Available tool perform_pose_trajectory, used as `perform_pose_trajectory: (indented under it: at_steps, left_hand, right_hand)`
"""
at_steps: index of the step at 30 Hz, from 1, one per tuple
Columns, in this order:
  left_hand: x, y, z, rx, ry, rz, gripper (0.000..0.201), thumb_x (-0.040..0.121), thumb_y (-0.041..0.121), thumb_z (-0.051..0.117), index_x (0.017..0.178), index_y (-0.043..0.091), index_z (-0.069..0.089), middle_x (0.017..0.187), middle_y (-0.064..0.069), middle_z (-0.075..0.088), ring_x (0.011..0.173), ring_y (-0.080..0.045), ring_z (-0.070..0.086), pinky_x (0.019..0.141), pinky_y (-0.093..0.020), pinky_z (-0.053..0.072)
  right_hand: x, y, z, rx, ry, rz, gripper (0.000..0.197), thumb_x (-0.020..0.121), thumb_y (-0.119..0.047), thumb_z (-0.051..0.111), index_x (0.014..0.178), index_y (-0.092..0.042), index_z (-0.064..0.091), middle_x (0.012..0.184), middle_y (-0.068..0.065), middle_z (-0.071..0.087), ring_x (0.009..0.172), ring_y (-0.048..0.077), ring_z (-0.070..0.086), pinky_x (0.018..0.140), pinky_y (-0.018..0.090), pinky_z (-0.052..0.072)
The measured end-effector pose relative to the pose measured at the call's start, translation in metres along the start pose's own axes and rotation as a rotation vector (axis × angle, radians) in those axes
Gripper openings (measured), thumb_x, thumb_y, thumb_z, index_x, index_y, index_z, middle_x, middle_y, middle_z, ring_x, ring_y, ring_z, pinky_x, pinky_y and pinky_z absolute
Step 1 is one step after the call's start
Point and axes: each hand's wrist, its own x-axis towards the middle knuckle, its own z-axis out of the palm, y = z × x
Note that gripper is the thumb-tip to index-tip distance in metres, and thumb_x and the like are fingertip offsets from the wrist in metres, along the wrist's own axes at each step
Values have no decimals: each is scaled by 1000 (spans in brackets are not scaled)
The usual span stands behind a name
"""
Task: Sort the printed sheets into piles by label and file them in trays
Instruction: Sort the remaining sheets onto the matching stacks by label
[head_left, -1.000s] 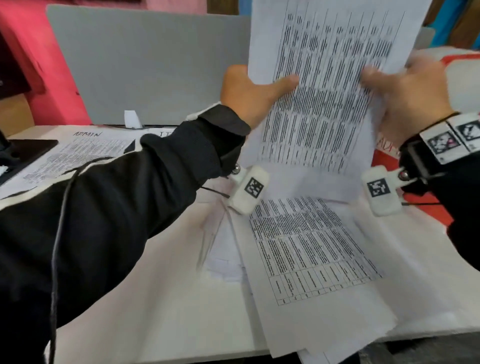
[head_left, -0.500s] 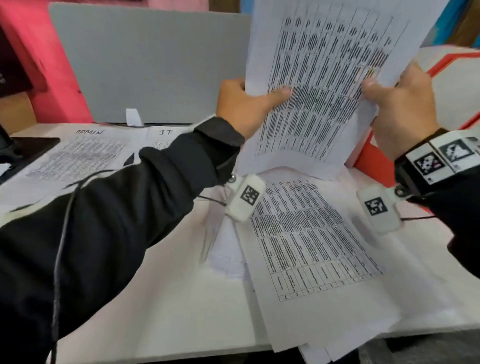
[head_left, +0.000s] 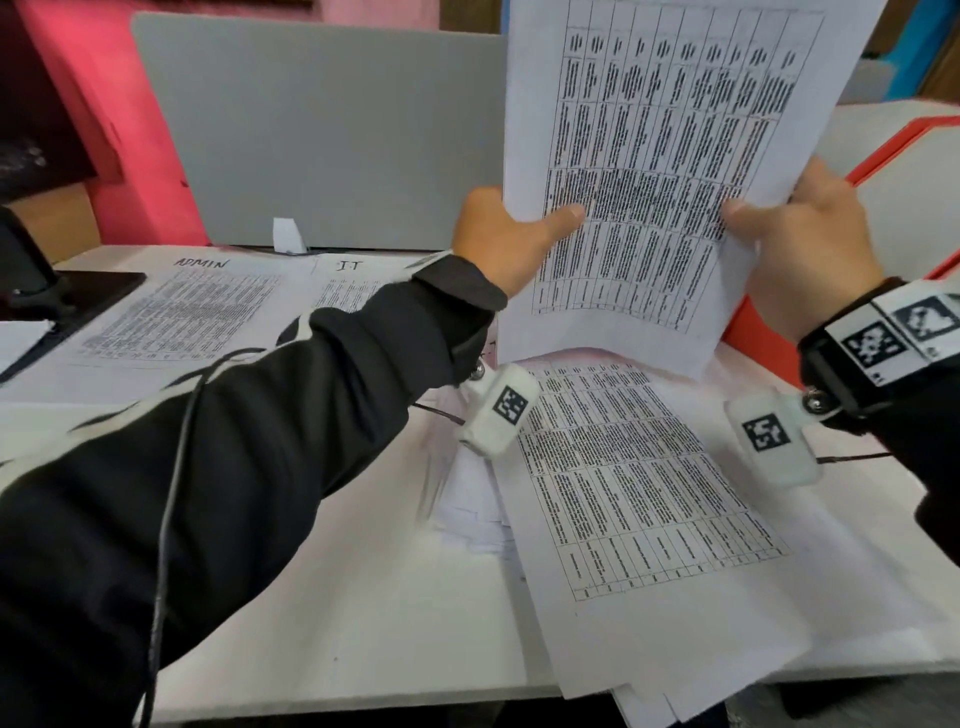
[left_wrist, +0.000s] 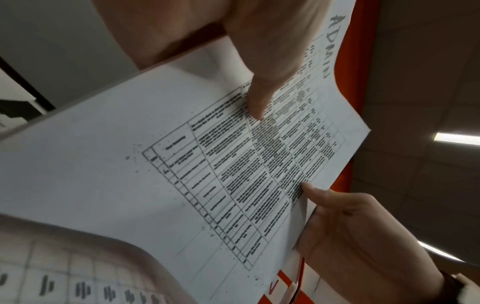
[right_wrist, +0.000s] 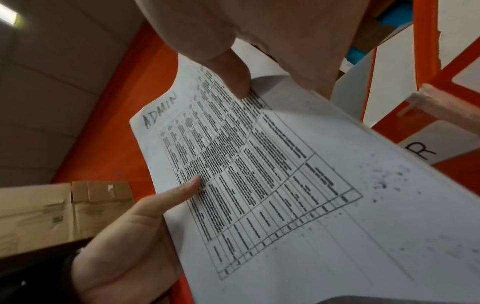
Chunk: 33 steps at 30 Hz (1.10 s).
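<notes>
- Printed sheet (head_left: 654, 171), marked ADMIN in handwriting at its top edge, is up in the air in front of the person, held over the loose stack of unsorted sheets (head_left: 639, 483) on the white table (head_left: 322, 587).
- Left hand (head_left: 511, 236) pinches the left edge, thumb across the print, fingers behind. Right hand (head_left: 810, 244) pinches the right edge the same way. Both closed on paper, nothing else in them.
- Orientation: long axis runs near upright, leaning a little to the right at the top; printed face towards the person, heading up and out of the head view, bottom edge sagging towards the stack.
- Where it belongs, by my reading: the ADMIN pile (head_left: 176, 312) lies far left, beside the IT pile (head_left: 345, 283). That is a long carry across the table.
- Risk one: the bottom edge hangs close above the stack, so a sideways sweep could drag loose sheets along with it.
- Risk two: the stack already overhangs the near table edge; a nudge could tip pages onto the floor.
- Risk three: letting go with one hand makes the paper flop and crease.
- Risk four: the two piles sit edge to edge, so a sloppy drop could land it across IT.
</notes>
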Motion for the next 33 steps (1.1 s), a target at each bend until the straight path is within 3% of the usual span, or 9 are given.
perform_pose_trajectory:
  at_steps: [3, 7, 9, 12, 15, 20, 26, 29, 33]
  left_hand:
    - [0, -7, -3, 77, -71, -28, 40, 90, 27, 77, 63, 21, 47, 62, 8, 50, 56, -9, 47, 58, -21, 44]
    - [10, -16, -17, 192, 4, -10, 42, 80, 48, 78, 91, 8, 74, 90, -3, 74, 83, -20, 69, 81, -37, 60]
    - [23, 0, -43, 282, 86, 10, 44, 83, 41, 78, 109, 6, 74, 101, -2, 73, 92, -18, 69, 79, -31, 57]
    - [51, 23, -112, 534, 232, 15, 44, 90, 35, 74, 121, 4, 67, 103, -3, 67, 98, -18, 66, 67, -19, 45]
    - [67, 11, -205, 859, 316, -132, 59, 92, 37, 71, 125, -10, 58, 121, -21, 64, 110, -28, 61, 85, -36, 49]
    - [44, -44, -322, 1185, 375, -374, 59, 84, 37, 79, 105, -16, 62, 104, -35, 65, 94, -45, 65, 78, -47, 50]
    - [30, -97, -377, 1317, 238, -554, 59, 83, 33, 82, 107, -17, 62, 104, -33, 65, 95, -45, 64, 80, -43, 50]
    - [30, -109, -389, 1318, 192, -619, 44, 80, 31, 85, 76, -5, 61, 79, -22, 66, 75, -36, 63, 69, -36, 48]
    - [33, -112, -391, 1350, 101, -654, 36, 78, 23, 86, 75, 1, 58, 72, -14, 61, 68, -31, 60, 67, -33, 45]
  right_hand:
    - [0, 1, -3, 69, -39, 40, 48, 94, 5, 53, 133, -20, 62, 125, -7, 73, 114, 12, 71, 98, 37, 57]
    - [-5, 12, 1, -28, -79, 130, 32, 94, -1, 60, 123, -12, 57, 94, 12, 70, 62, 24, 65, 55, 42, 53]
    - [-5, 12, 0, -11, -60, 165, 28, 89, 4, 62, 106, -14, 51, 85, 15, 64, 52, 27, 58, 54, 42, 48]
    - [-4, 17, -10, -186, -210, 139, 27, 90, 7, 68, 95, -17, 56, 80, 8, 64, 56, 27, 55, 65, 46, 46]
    - [-16, 31, -22, -490, -510, 116, 14, 88, -3, 77, 94, -9, 66, 92, 6, 68, 74, 21, 63, 70, 35, 48]
    - [-35, 46, -14, -940, -964, 126, 27, 81, -46, 81, 104, -37, 68, 115, -18, 66, 110, 4, 62, 89, 29, 51]
    - [-32, 54, -19, -956, -918, 71, 71, 46, -101, 57, 100, -55, 63, 115, -27, 59, 111, 0, 57, 85, 27, 44]
    - [-38, 52, -16, -905, -905, 75, 32, 71, -66, 76, 98, -59, 60, 115, -23, 60, 111, 2, 58, 82, 23, 42]
    - [-39, 54, -15, -895, -878, 63, 28, 78, -50, 79, 98, -57, 61, 115, -20, 61, 108, 2, 58, 80, 23, 42]
